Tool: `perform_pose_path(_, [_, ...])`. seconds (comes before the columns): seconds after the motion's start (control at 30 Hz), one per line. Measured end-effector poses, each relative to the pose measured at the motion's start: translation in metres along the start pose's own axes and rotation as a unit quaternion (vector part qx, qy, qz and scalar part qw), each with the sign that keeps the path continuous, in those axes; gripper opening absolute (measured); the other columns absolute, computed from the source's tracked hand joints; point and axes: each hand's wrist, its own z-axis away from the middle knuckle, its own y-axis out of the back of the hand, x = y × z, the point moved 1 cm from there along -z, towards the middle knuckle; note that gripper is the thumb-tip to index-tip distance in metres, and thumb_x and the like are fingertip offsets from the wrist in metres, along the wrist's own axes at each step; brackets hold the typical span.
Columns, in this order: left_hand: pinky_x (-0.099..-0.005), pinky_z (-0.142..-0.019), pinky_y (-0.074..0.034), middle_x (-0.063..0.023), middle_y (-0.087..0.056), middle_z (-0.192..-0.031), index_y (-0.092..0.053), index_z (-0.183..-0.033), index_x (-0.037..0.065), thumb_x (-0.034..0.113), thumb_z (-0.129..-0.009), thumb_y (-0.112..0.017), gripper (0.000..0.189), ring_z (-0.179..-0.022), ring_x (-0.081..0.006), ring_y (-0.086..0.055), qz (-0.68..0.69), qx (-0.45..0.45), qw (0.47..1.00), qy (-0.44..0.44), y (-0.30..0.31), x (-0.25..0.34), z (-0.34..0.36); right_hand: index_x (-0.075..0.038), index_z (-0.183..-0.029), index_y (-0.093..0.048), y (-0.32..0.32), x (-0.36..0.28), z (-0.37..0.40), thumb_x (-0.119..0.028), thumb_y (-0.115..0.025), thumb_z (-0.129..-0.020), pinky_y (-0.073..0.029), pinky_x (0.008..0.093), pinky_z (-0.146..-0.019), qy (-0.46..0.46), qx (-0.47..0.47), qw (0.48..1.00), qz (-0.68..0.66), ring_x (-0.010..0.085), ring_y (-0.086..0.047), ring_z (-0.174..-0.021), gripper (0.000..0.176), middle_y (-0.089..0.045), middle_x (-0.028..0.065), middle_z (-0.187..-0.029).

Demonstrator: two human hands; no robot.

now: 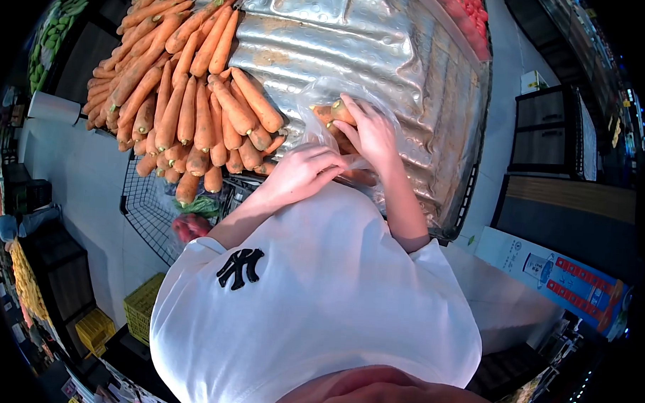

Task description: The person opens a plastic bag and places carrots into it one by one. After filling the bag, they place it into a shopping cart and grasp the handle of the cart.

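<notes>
A clear plastic bag (382, 115) with several carrots (322, 114) in it lies at the near edge of the ridged metal display surface (328, 38). My right hand (370, 132) is over the bag, its fingers curled round the top end of a carrot. To the left, my left hand (306, 174) is closed on the bag's near edge, fingers bent and pressed together. A large heap of loose carrots (191, 111) covers the left part of the display, beside the bag.
A black wire basket (148, 206) with produce in it is below the carrot heap. Red packaged goods (460, 21) are at the display's far right corner. A yellow crate (143, 305) stands at lower left, and a printed box (554, 277) at right.
</notes>
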Motion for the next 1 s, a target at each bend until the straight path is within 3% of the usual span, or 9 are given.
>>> perform_pose_path(0.13, [-0.0351, -0.073, -0.055, -0.0072, -0.07, -0.091, -0.071, -0.095, 0.006, 0.006, -0.085, -0.073, 0.01, -0.083, -0.0274, -0.069, 0.0, 0.004, 1.0, -0.019, -0.001, -0.002, -0.002, -0.01, -0.128, -0.063, -0.009, 0.011, -0.006, -0.026, -0.068, -0.091, -0.053, 0.0433, -0.087, 0.064, 0.075, 0.995, 0.008, 0.0378, -0.065, -0.103, 0.04, -0.066, 0.0149, -0.12])
perform_pose_path(0.23, [-0.0352, -0.073, -0.055, -0.0073, -0.07, -0.092, -0.071, -0.095, 0.007, 0.007, -0.085, -0.073, 0.01, -0.084, -0.027, -0.069, -0.011, 0.01, 1.0, -0.015, -0.003, -0.008, 0.0, -0.006, -0.119, -0.067, -0.016, 0.027, 0.002, -0.021, -0.068, -0.091, -0.053, 0.0415, -0.087, 0.078, 0.08, 0.994, -0.009, 0.0375, -0.065, -0.103, 0.032, -0.067, 0.0153, -0.118])
perform_pose_path(0.43, [-0.0366, -0.072, -0.055, -0.0083, -0.071, -0.088, -0.071, -0.095, 0.007, 0.008, -0.085, -0.072, 0.009, -0.082, -0.0274, -0.069, -0.01, 0.006, 1.0, 0.025, 0.002, -0.009, 0.0, -0.002, -0.106, -0.069, 0.007, 0.017, 0.039, -0.011, -0.071, -0.087, -0.053, 0.0398, -0.084, 0.033, 0.061, 0.984, -0.165, 0.0351, -0.067, -0.097, 0.021, -0.071, 0.0139, -0.107])
perform_pose_path(0.6, [-0.0391, -0.071, -0.055, -0.0104, -0.071, -0.085, -0.07, -0.095, 0.006, 0.011, -0.086, -0.071, 0.01, -0.082, -0.0296, -0.069, -0.05, 0.057, 0.996, 0.04, 0.014, -0.024, 0.0, 0.001, -0.096, -0.07, 0.011, 0.018, 0.075, -0.005, -0.069, -0.087, -0.052, 0.036, -0.079, 0.038, 0.144, 0.964, -0.218, 0.0303, -0.068, -0.088, 0.011, -0.072, 0.0138, -0.097])
perform_pose_path(0.73, [-0.0415, -0.078, -0.054, -0.0119, -0.07, -0.086, -0.07, -0.096, 0.006, 0.014, -0.084, -0.073, 0.014, -0.084, -0.0339, -0.068, -0.124, 0.101, 0.979, 0.127, 0.028, -0.055, 0.003, 0.002, -0.089, -0.072, 0.017, 0.015, 0.094, -0.004, -0.068, -0.088, -0.052, 0.0336, -0.077, -0.019, 0.166, 0.961, -0.221, 0.0276, -0.067, -0.083, 0.007, -0.072, 0.0124, -0.09])
perform_pose_path(0.83, [-0.0414, -0.096, -0.048, -0.0108, -0.068, -0.112, -0.07, -0.1, 0.007, 0.017, -0.081, -0.076, 0.022, -0.107, -0.0324, -0.062, -0.275, 0.133, 0.943, 0.134, 0.037, -0.088, 0.014, 0.001, -0.088, -0.072, 0.017, 0.016, 0.098, -0.005, -0.067, -0.089, -0.051, 0.0334, -0.074, -0.038, 0.176, 0.953, -0.244, 0.0258, -0.067, -0.081, 0.008, -0.072, 0.0121, -0.088])
perform_pose_path(0.87, [-0.0444, -0.107, -0.04, -0.0144, -0.056, -0.135, -0.066, -0.116, 0.008, 0.02, -0.078, -0.078, 0.041, -0.125, -0.0338, -0.051, -0.316, 0.107, 0.927, 0.174, 0.037, -0.112, 0.024, 0.001, -0.089, -0.072, 0.016, 0.017, 0.099, -0.005, -0.067, -0.089, -0.051, 0.0332, -0.073, -0.043, 0.171, 0.953, -0.247, 0.0252, -0.067, -0.08, 0.008, -0.072, 0.0122, -0.088])
perform_pose_path(0.97, [-0.0487, -0.112, -0.034, -0.0209, -0.043, -0.148, -0.057, -0.133, 0.008, 0.023, -0.077, -0.079, 0.062, -0.135, -0.0381, -0.041, -0.391, 0.173, 0.878, 0.214, 0.036, -0.142, 0.039, 0.002, -0.091, -0.073, 0.014, 0.018, 0.101, -0.006, -0.067, -0.09, -0.051, 0.0323, -0.07, -0.049, 0.158, 0.953, -0.254, 0.0237, -0.067, -0.078, 0.009, -0.071, 0.0123, -0.087])
perform_pose_path(1.0, [-0.0519, -0.116, -0.029, -0.0246, -0.031, -0.155, -0.047, -0.144, 0.008, 0.025, -0.077, -0.079, 0.076, -0.142, -0.0424, -0.032, -0.394, 0.146, 0.877, 0.234, 0.036, -0.152, 0.043, 0.002, -0.092, -0.072, 0.014, 0.017, 0.101, -0.006, -0.068, -0.09, -0.05, 0.032, -0.07, -0.046, 0.157, 0.953, -0.256, 0.0235, -0.066, -0.077, 0.009, -0.071, 0.0124, -0.087])
